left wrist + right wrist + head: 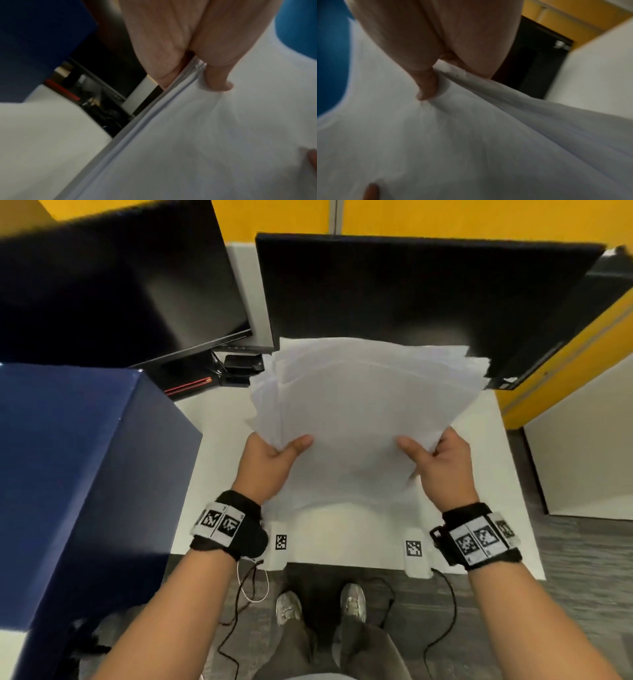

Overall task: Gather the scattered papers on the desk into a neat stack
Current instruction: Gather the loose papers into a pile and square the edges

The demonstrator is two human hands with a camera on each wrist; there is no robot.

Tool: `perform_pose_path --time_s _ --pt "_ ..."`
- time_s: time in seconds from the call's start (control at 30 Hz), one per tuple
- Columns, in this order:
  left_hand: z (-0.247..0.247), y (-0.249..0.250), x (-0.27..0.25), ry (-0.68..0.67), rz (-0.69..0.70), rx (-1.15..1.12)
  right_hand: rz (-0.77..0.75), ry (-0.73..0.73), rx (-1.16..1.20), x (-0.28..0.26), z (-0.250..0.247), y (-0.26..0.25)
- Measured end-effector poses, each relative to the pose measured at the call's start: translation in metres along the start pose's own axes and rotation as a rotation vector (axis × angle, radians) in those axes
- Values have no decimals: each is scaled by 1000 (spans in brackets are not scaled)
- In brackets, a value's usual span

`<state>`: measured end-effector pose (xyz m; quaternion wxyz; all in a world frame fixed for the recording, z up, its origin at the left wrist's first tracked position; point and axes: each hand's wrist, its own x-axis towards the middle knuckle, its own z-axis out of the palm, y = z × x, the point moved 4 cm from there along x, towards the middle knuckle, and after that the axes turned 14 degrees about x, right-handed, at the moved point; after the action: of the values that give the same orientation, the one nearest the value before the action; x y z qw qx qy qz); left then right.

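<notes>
A loose stack of white papers (363,412) is held up above the white desk (346,539), fanned unevenly at its far edge. My left hand (274,453) grips the stack's left side, thumb on top. My right hand (435,457) grips the right side the same way. In the left wrist view the thumb presses the top sheet of the papers (214,135) and the layered edges show. In the right wrist view the thumb presses into the papers (453,135), which bend under it. The fingers beneath the stack are hidden.
Two dark monitors (411,292) stand behind the papers at the back of the desk. A large dark blue box (78,474) rises at the left. Yellow partition walls (565,364) close the back and right. Cables and my shoes (289,607) are on the floor below.
</notes>
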<state>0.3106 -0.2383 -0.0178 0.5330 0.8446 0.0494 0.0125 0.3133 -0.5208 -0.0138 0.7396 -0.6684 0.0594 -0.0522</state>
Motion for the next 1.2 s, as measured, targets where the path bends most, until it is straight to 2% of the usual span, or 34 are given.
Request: perform_pose_path --time_s 0.07,0.13,0.2,0.3,0.4,0.47,0.57,0.7,0.8,0.87,1.07,1.2 --pt "-4 22 -2 55 113 11 -105 38 -32 -3 -2 -18" --pt "-2 29 -2 71 150 20 -115 29 -19 -2 -3 -21" --pt "3 22 0 52 111 -2 -53 -20 16 -1 -4 -12" --pt "15 -5 3 -25 -19 -46 61 -51 45 -2 -11 13" --pt "26 -18 4 -51 -70 43 133 -31 8 -4 -7 26" --pt "29 -12 5 9 -55 89 92 6 -21 -5 0 22" --pt "22 10 4 114 19 34 -16 73 34 -6 5 4" --pt "15 17 0 125 121 1 -114 38 8 -12 3 -10" --pt "18 -5 -1 67 21 14 -26 -48 -25 -10 -1 2" --pt "20 -6 1 46 -1 35 20 -55 -45 -9 0 6" --pt "10 22 9 139 84 -29 -71 55 -7 -8 5 -9" --pt "14 18 5 158 2 -92 12 16 33 -7 6 -1"
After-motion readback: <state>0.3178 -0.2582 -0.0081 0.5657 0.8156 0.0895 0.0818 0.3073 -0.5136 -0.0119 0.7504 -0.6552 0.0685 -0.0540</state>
